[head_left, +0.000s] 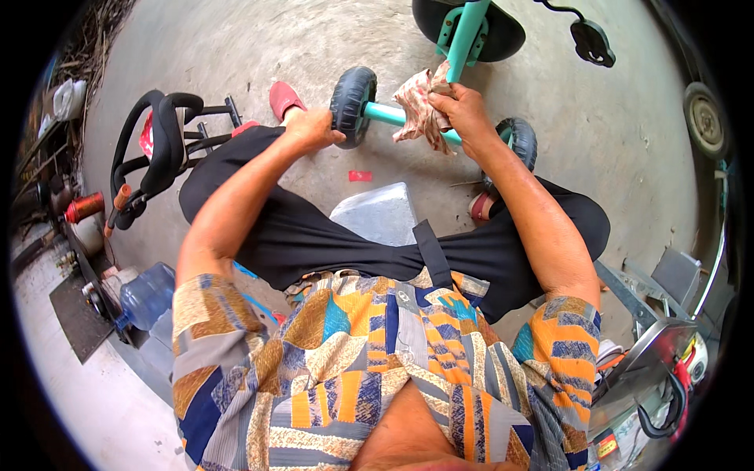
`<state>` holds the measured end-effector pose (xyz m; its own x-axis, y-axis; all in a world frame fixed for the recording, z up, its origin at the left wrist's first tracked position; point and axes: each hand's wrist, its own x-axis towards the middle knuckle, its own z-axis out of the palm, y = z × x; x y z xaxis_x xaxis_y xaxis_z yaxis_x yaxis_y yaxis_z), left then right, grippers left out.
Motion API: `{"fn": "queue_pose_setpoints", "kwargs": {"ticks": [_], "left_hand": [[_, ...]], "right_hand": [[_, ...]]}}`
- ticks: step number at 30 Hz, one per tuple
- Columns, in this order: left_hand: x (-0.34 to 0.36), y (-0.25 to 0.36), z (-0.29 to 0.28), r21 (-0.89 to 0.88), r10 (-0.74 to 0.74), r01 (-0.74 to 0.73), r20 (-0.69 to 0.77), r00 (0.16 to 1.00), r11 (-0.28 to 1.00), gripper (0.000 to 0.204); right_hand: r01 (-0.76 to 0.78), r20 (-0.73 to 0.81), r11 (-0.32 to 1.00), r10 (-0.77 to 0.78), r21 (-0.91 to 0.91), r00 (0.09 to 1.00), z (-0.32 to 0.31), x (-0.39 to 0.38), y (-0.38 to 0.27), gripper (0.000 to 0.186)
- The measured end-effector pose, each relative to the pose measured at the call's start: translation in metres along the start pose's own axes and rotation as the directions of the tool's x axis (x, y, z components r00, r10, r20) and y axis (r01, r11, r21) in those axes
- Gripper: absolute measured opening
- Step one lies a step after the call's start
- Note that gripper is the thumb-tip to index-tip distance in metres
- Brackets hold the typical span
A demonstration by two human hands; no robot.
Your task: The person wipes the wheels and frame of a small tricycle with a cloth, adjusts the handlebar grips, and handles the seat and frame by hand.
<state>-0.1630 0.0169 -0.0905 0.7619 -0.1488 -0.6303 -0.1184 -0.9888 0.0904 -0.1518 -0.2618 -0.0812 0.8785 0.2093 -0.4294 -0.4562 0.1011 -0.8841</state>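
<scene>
A teal tricycle frame lies in front of me, with a black ridged wheel at the left end of its axle tube. A second black wheel sits at the right end, partly behind my right forearm. My left hand is closed at the outer side of the left wheel, its fingertips partly hidden. Pinched in my right hand is a crumpled patterned cloth, which lies against the teal tubing where the upright meets the axle. A black seat is fixed farther up the frame.
A black padded part with metal tubes lies on the floor at left. A grey block and a red scrap are between my feet. At far right are a loose pedal and another wheel; a blue water jug stands lower left.
</scene>
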Motion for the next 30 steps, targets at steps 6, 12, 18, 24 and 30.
{"fn": "queue_pose_setpoints", "kwargs": {"ticks": [6,12,18,24,30], "left_hand": [[-0.085,0.048,-0.059,0.008,0.533,-0.534,-0.098,0.841,0.845,0.034],[-0.103,0.101,-0.09,-0.024,0.688,-0.857,-0.585,0.43,0.515,0.025],[-0.078,0.101,-0.088,0.012,0.644,-0.811,-0.613,0.457,0.586,0.02],[-0.088,0.101,-0.084,0.169,0.66,-0.854,-0.712,0.239,0.492,0.017],[-0.096,0.097,-0.103,0.088,0.625,-0.884,-0.739,0.251,0.459,0.018]], "right_hand": [[-0.035,-0.071,0.989,0.046,0.144,0.996,0.005,0.003,-0.001,0.022],[0.108,-0.133,0.976,-0.084,0.19,0.988,0.035,0.042,0.013,0.021],[0.144,-0.095,0.781,-0.252,-0.608,0.963,0.124,0.04,0.049,0.025],[0.513,0.161,0.367,-0.671,-0.776,0.723,0.15,0.073,0.091,0.024],[0.269,0.065,0.494,-0.391,-0.827,0.918,0.138,0.135,0.076,0.024]]}}
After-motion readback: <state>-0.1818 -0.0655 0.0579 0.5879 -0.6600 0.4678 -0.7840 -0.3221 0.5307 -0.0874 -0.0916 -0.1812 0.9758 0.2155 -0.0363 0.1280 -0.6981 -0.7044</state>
